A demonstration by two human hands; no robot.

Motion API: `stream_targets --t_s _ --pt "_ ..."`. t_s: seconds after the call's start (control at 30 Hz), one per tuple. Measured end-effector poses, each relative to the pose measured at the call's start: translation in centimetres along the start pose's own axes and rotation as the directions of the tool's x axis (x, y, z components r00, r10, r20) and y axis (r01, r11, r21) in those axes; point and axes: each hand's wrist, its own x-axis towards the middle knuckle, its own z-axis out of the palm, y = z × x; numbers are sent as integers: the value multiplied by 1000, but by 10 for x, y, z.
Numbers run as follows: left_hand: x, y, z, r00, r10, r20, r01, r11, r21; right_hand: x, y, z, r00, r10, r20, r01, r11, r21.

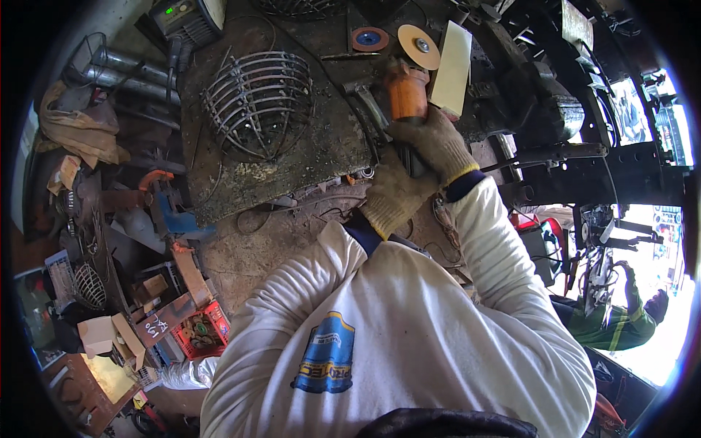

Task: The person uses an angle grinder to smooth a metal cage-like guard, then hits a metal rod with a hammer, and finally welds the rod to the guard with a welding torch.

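Note:
An orange angle grinder (407, 93) with a tan disc (419, 47) at its far end points away from me over the bench. My right hand (439, 144), in a tan knit glove, is closed on the grinder's body just behind the orange housing. Lower and to the left, my left hand (396, 191), gloved alike, is closed around the dark rear part; its fingertips are partly hidden. Beside the grinder lies a pale rectangular bar (451, 71). Another disc, reddish with a blue centre (369, 39), rests left of the tan one.
A curved cage of welded metal rods (259, 98) sits on the dark metal bench top (255, 179). A machine with a green display (186, 22) stands at the far left. Left are a blue clamp (174, 208) and a red crate (203, 332). Another person (613, 325) works at the right.

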Motion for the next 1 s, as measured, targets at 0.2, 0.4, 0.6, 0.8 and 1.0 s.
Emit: stream_targets --t_s 0.2,0.4,0.6,0.8,1.0 --pt "32 18 -46 947 -55 316 48 998 32 42 6 -21 1000 -6 31 9 997 -74" --pt "5 -2 -70 932 23 363 42 984 -171 48 0 -15 997 -43 -60 20 939 -344" --pt "-9 -9 -77 953 -45 300 33 998 44 58 -1 -11 998 36 -53 -53 933 -355" --pt "-17 -12 -94 957 -6 289 -16 997 74 57 7 -9 994 -44 -97 -7 883 -470" --pt "-26 -26 -101 950 48 307 -52 999 7 51 0 -2 996 38 -77 -73 849 -524"
